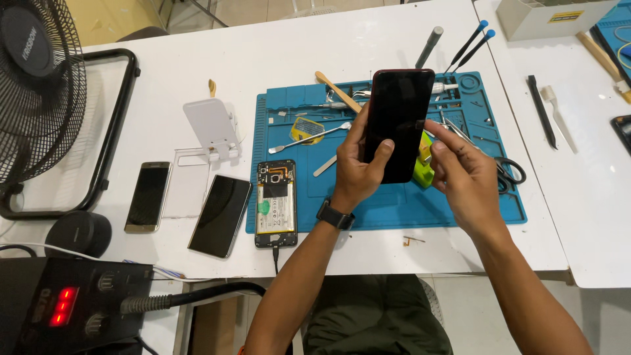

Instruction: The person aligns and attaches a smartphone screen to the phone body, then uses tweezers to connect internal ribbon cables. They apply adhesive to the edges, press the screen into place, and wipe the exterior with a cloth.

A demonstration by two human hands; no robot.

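Observation:
My left hand (pixel 355 167) holds a black smartphone (pixel 397 118) with a dark red edge upright above the blue work mat (pixel 394 210), thumb resting on its dark screen. My right hand (pixel 460 174) is beside the phone's right edge, its fingertips touching that side near the middle; whether it pinches a small tool I cannot tell. A black watch sits on my left wrist. A yellow-green block (pixel 424 172) lies on the mat just behind the phone's lower end.
An opened phone (pixel 276 204) with battery exposed lies on the mat's left edge, cable attached. Two more phones (pixel 148 196) (pixel 221 214), a white stand (pixel 211 125), scissors (pixel 509 172), tweezers, spudgers and screwdrivers (pixel 470 43) lie around. A fan (pixel 39 85) and hot-air station (pixel 66 306) stand left.

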